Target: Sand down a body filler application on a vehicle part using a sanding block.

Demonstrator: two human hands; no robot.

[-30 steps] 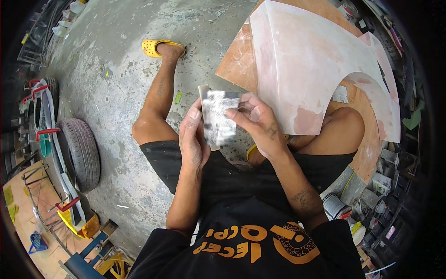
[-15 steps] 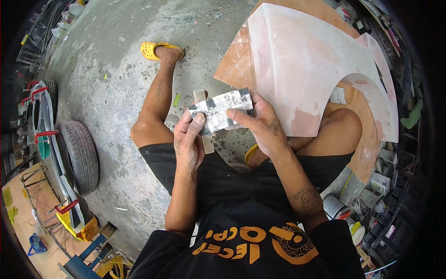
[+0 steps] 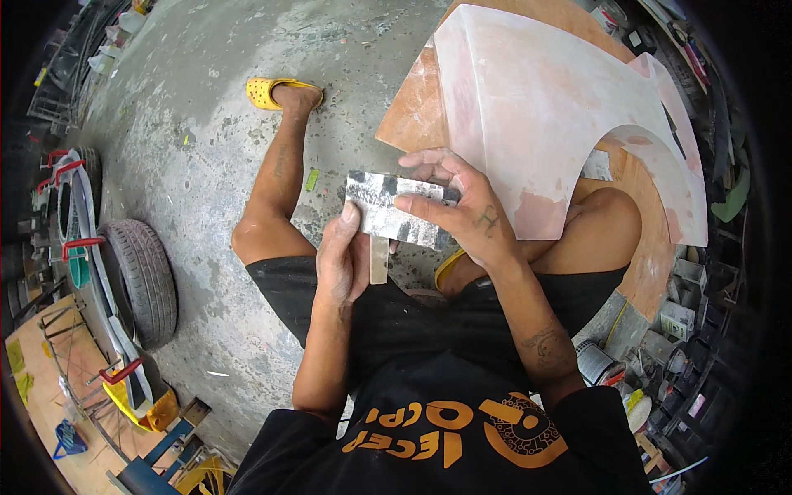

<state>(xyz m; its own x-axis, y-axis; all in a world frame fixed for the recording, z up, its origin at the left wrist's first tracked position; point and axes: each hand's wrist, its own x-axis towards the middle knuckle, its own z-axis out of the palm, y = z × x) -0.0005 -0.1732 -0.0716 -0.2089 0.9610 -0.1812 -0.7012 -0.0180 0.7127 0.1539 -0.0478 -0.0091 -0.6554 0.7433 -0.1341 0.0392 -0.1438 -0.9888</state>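
Two hands met on one flat, grey-smeared rectangular metal spreader blade [image 3: 394, 209]. The right hand [image 3: 466, 210] pinched its far edge, fingers closed over it; the left hand [image 3: 344, 260] pressed its thumb on the near edge, fingers underneath. The blade's long axis ran left to right, above the lap, beside the pale pink sanded car fender panel [image 3: 553, 115].

The person sits on the concrete floor [image 3: 190, 165]. The left hand [image 3: 345, 260] and the right hand [image 3: 466, 210] meet in front of the body, with a flat metal sheet [image 3: 396, 210] between them. A small block [image 3: 379, 261] is under the sheet, beside the left hand. The body panel [image 3: 561, 115] lies to the right, over the right knee. A tyre [image 3: 148, 280] lies on the floor well to the left. The sandal [image 3: 268, 91] is far ahead.
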